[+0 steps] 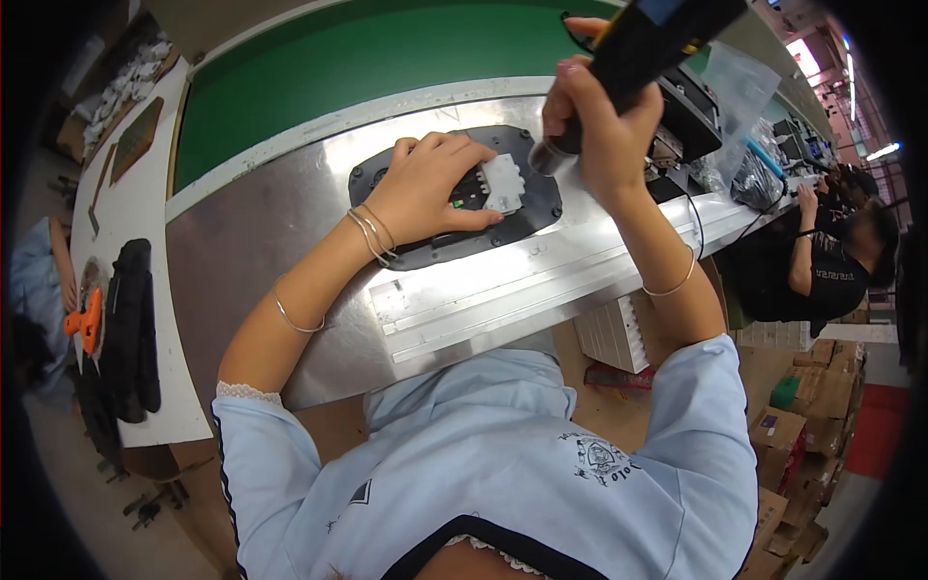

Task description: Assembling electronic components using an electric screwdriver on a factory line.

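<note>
On the metal worktop lies a black oval panel [456,249] with small round posts along its rim. A white plastic block [504,184] with notched edges sits on it, right of the middle. My left hand [435,184] reaches over the panel, its forefinger and thumb gripping the block at its far and near ends. The palm hides much of the panel's middle. My right hand [609,126] is wrapped round a black power screwdriver [623,72], held tilted above the panel's right side. Its metal nose [549,158] points down toward the panel; the bit's tip cannot be made out.
A green mat [319,92] lies behind the metal worktop [261,232]. White metal rails [503,300] run along the near edge. At right are a black device [691,111], cables and plastic bags [739,77]. Co-workers sit at both sides; an orange tool [85,322] lies left.
</note>
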The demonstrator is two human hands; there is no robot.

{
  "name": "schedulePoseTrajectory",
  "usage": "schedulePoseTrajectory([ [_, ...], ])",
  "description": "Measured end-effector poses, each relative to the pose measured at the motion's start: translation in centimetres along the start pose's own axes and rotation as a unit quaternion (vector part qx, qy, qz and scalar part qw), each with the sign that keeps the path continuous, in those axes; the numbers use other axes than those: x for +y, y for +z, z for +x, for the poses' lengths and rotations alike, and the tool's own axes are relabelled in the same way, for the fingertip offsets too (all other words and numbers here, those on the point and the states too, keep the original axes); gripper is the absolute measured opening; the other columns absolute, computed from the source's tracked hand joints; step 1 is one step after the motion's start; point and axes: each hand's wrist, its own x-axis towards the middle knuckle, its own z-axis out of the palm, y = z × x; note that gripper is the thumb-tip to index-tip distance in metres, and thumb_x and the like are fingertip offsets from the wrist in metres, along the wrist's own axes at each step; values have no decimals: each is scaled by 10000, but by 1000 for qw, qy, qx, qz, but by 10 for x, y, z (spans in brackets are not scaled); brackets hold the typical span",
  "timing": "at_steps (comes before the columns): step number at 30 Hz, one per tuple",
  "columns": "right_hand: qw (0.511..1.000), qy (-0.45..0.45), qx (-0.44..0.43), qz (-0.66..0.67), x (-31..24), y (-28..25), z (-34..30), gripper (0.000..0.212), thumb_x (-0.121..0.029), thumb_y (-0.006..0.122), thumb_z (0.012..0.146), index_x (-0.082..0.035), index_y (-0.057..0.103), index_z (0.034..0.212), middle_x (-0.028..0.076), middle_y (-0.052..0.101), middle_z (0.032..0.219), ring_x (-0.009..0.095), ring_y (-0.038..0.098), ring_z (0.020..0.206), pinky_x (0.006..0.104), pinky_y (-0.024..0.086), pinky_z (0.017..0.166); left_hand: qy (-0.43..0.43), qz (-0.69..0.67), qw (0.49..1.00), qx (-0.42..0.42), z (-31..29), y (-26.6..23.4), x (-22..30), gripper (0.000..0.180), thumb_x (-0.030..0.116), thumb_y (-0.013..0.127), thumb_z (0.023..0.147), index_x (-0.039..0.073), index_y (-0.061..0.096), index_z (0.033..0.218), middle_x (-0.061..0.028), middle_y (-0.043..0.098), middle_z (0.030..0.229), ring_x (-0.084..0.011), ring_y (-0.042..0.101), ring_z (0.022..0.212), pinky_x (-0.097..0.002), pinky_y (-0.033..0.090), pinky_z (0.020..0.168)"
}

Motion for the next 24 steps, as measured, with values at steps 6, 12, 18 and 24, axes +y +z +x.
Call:
schedulePoseTrajectory([
  [6,987,-136,73,-52,-43,-73,4,238,-9,575,894,1,481,1113,60,486,631,145,484,490,281,417,466,-12,-5,1000,-10,-1,-5,2,616,495,763,703,135,610,1178,-37,598,1115,-242,523,1113,-402,303,995],
  [12,977,-140,133,-90,-44,-123,22,208,15,574,883,-17,487,1069,64,496,637,150,487,501,304,443,522,-14,2,1000,-19,1,-7,4,615,490,765,700,129,609,1173,-38,594,1105,-241,524,1105,-399,312,988],
  [18,976,-143,135,-96,-28,-123,18,137,8,582,881,-8,486,978,63,477,621,155,485,490,298,418,477,-16,-6,1000,-19,0,-7,6,615,474,774,694,128,609,1175,-41,592,1102,-240,522,1101,-396,314,978],
  [24,991,-64,100,-64,-35,-106,11,178,-24,585,880,2,490,1029,44,442,599,140,458,468,292,403,469,-18,-4,1000,-19,-1,-6,4,621,470,775,693,127,607,1182,-44,595,1119,-245,520,1101,-390,319,974],
])
